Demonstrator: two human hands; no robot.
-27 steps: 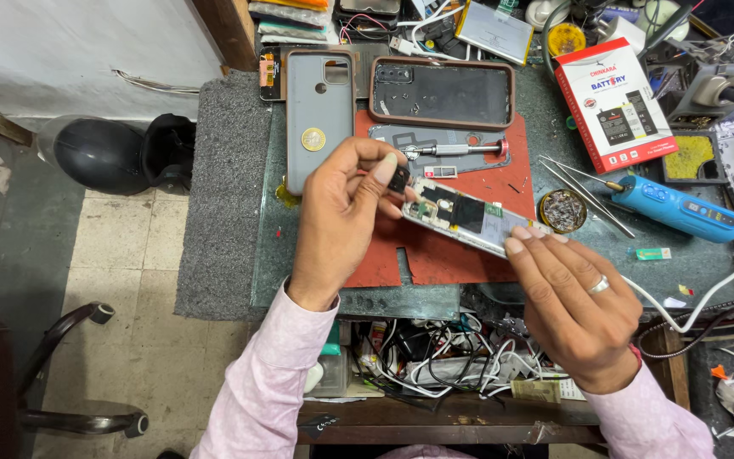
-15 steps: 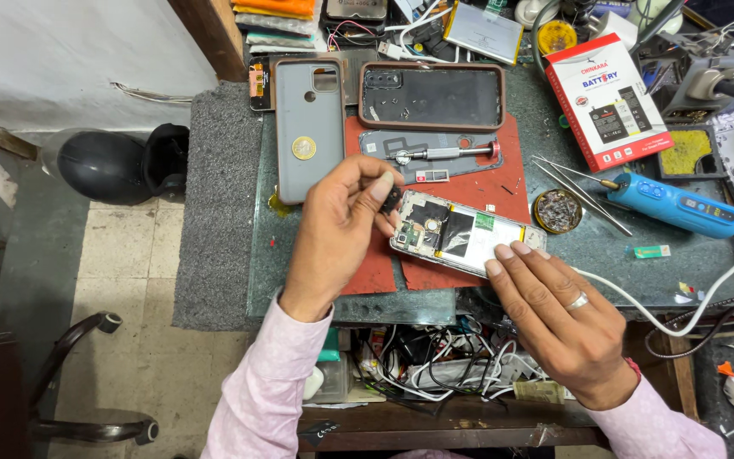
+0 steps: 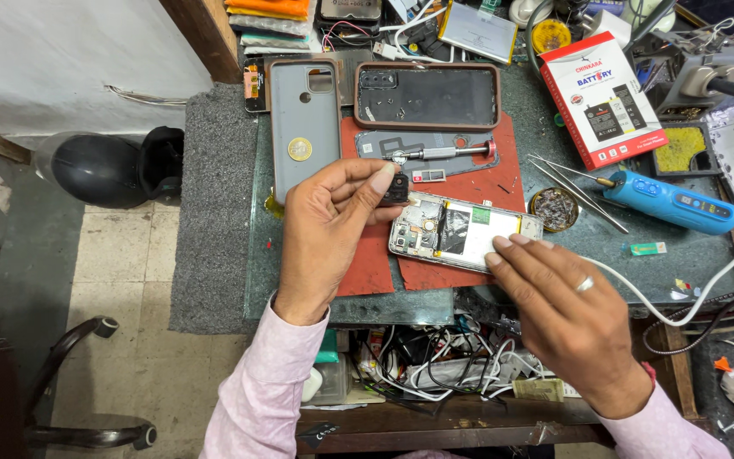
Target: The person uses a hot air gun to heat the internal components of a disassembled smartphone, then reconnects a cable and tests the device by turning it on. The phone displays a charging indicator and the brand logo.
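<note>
Two hands over an opened phone at the desk's front edge

Desk (image 3: 299, 280): dark green top, a red work mat (image 3: 367, 263) across its middle, a grey cloth hanging off its left edge. Clutter runs along the back edge and right side.

Largest items first. A red-and-white carton (image 3: 609, 98) lies toward the back right corner. Two phone back covers lie along the back: a dark one in a brown case (image 3: 426, 93), long axis parallel to the back edge, and a grey one (image 3: 303, 127) standing crosswise, a coin on it. A blue powered tool (image 3: 681, 202) lies toward the right edge, tweezers (image 3: 575, 191) beside it. A small screwdriver (image 3: 439, 153) lies on the mat behind the phone.

Opened phone (image 3: 465, 231): back off, innards up, resting on the mat near the front edge. Long axis runs left to right, slightly skewed, right end nearer the back.

Right hand (image 3: 571, 319): flat and relaxed, fingers extended, fingertips resting on the phone's near long edge at its right half. It pins the phone; it grasps nothing.

Left hand (image 3: 329, 234): raised just left of the phone's left end, thumb and forefinger pinched on a small black part (image 3: 397, 189). Part hangs just above and behind the phone's left corner, apart from it. Judged: left hand is the nearer one to that end, and the part lies along the phone's long axis from it.
</note>
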